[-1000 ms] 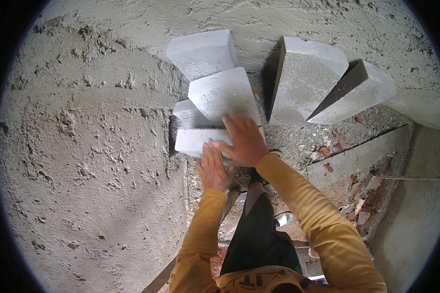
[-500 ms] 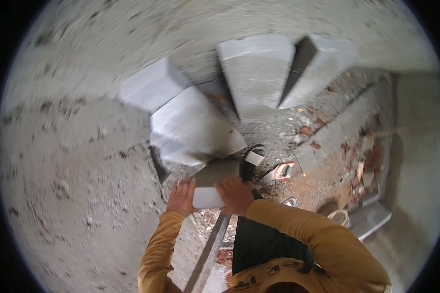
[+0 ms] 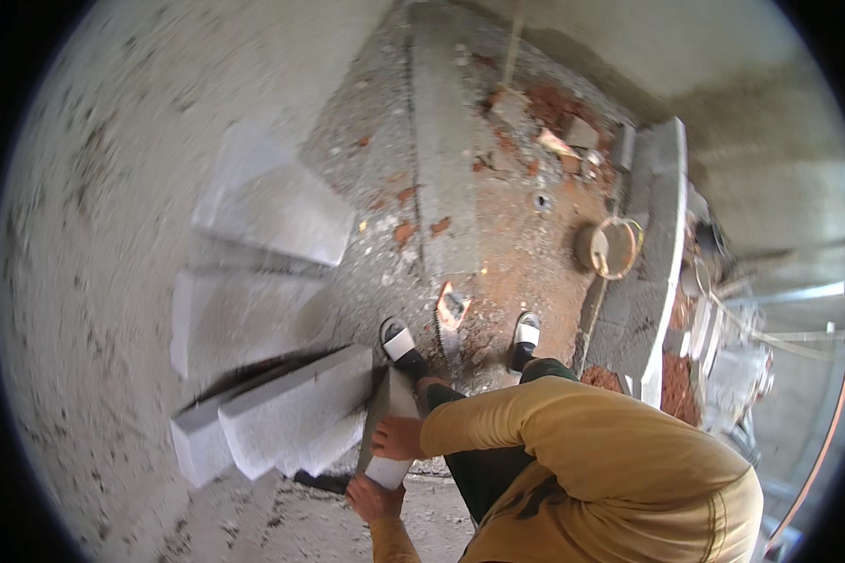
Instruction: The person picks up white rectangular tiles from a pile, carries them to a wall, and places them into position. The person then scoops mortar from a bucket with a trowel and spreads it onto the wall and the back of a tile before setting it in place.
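Observation:
My right hand (image 3: 397, 438) and my left hand (image 3: 376, 497) grip a light grey building block (image 3: 396, 402) from either side of its near end. The block stands beside my leg, and its lower part is partly hidden. To its left, another pale block (image 3: 300, 399) leans with more blocks against it. Beyond lie a wide grey block (image 3: 253, 314) and one with a slanted side (image 3: 277, 202), both near the rough wall. A handsaw (image 3: 451, 314) with an orange-and-white handle rests on the ground between my feet.
A round bucket (image 3: 591, 249) stands to the right, beside a low wall of grey blocks (image 3: 648, 253). Broken bricks and rubble (image 3: 573, 131) lie ahead. A rough plastered wall (image 3: 94, 235) runs along the left. An orange hose or cable (image 3: 821, 450) hangs at far right.
My view has swung right, so the blocks now sit at left and the bucket and low wall show. Both hands still hold the same block, now lower in view.

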Tool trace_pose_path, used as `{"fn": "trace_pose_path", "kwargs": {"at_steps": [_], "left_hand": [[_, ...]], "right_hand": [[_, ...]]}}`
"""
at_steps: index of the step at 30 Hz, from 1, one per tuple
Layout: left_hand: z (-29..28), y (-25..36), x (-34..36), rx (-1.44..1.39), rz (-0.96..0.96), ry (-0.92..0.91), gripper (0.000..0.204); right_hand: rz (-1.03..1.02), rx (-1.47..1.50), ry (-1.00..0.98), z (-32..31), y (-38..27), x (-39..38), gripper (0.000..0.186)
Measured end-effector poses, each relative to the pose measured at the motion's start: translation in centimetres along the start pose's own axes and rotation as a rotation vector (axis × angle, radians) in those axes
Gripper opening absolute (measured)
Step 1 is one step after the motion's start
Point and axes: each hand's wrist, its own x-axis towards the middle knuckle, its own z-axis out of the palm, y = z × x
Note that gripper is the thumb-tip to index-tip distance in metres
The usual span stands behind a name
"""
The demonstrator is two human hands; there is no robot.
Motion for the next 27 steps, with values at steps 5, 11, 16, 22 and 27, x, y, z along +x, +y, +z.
{"fn": "trace_pose_path", "kwargs": {"at_steps": [5,11,16,22,27], "left_hand": [[-6.1,4.0,0.4,0.099,0.173,0.053,0.087],[-13.0,13.8,2.2,0.303,0.479,0.129,0.091],[-19.5,27.8,2.8,0.48,0.862,0.161,0.081],[-27.0,49.7,-6.8,0.613,1.366,0.192,0.08],[-33.2,65.8,-21.2,0.59,1.726,0.257,0.092]], "right_hand": [[0.073,-0.037,0.132,-6.0,0.7,-3.8,0.036],[0.289,-0.028,0.221,-14.8,1.5,-13.8,0.066],[0.545,-0.071,0.351,-22.7,0.7,-25.9,0.083],[0.819,-0.261,0.679,-32.9,-5.9,-45.8,0.083],[1.008,-0.406,0.696,-44.6,-17.9,-62.2,0.073]]}}
